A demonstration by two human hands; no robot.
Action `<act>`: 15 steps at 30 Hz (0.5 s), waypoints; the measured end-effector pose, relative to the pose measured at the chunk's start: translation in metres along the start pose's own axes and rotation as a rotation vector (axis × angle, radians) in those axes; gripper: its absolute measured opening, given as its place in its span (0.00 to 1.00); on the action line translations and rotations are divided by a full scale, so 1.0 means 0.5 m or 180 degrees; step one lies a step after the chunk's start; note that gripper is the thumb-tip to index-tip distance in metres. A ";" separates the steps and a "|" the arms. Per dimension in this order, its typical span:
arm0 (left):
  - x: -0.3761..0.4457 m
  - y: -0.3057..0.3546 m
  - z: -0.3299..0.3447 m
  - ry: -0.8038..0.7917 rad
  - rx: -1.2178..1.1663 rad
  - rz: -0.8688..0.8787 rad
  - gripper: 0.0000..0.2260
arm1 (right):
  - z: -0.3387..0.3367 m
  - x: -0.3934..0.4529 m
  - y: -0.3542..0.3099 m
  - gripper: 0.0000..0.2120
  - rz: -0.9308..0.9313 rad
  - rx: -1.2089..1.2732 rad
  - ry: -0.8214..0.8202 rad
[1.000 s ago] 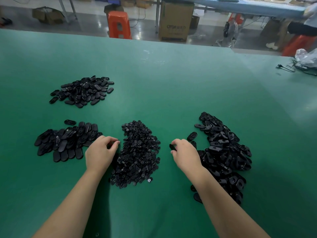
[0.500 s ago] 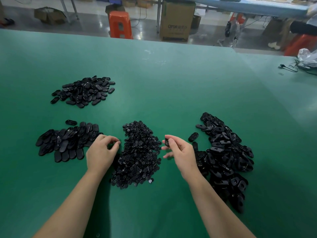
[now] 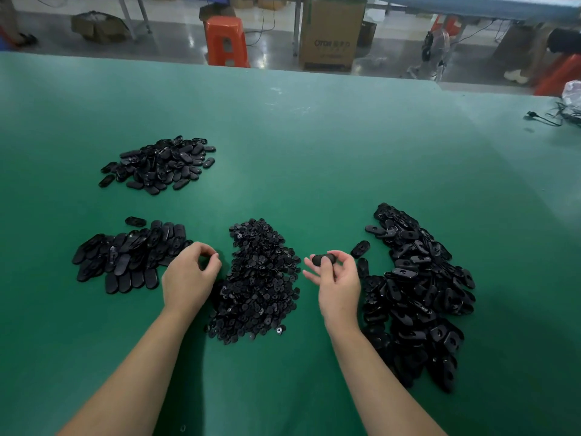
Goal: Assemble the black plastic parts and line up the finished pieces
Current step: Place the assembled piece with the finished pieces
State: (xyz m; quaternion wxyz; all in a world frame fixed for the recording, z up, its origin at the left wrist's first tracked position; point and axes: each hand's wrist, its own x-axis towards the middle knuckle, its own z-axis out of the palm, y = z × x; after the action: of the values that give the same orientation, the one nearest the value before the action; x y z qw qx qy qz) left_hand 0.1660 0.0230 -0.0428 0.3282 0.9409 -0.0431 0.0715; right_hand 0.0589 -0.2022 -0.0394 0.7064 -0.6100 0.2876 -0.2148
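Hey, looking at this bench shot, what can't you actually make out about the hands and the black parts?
- Head view: whether the left hand holds a small piece; its curled fingers hide the pinch.
- Underside of the oval shell in the right hand: turned away from the camera.
- Shape of single pieces in the middle pile: too small.

The flat felt-like surface (image 3: pixel 314 158) is plain deep green. Every heap of oval plastic shells (image 3: pixel 418 287) and the central mound of small round plastic pieces (image 3: pixel 257 278) is glossy black. Beyond stand a bright orange plastic stool (image 3: pixel 226 42) and a brown cardboard box (image 3: pixel 331 33).
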 end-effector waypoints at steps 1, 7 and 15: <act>-0.001 0.001 0.000 0.0010 -0.0045 -0.0056 0.06 | 0.001 0.000 0.001 0.04 -0.0031 -0.0046 -0.0023; -0.010 0.018 -0.012 0.0045 -0.0363 -0.0099 0.07 | 0.001 0.001 0.006 0.04 -0.0203 -0.0276 -0.0153; -0.050 0.217 0.037 -0.0730 -0.0749 0.0427 0.15 | -0.003 0.007 0.020 0.07 -0.0365 -0.0317 0.0215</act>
State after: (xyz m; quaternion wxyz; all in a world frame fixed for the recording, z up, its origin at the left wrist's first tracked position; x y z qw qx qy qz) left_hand 0.1292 -0.0723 0.0052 0.4235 0.8930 -0.1510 -0.0201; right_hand 0.0601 -0.2038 -0.0499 0.6517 -0.6522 0.2862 -0.2609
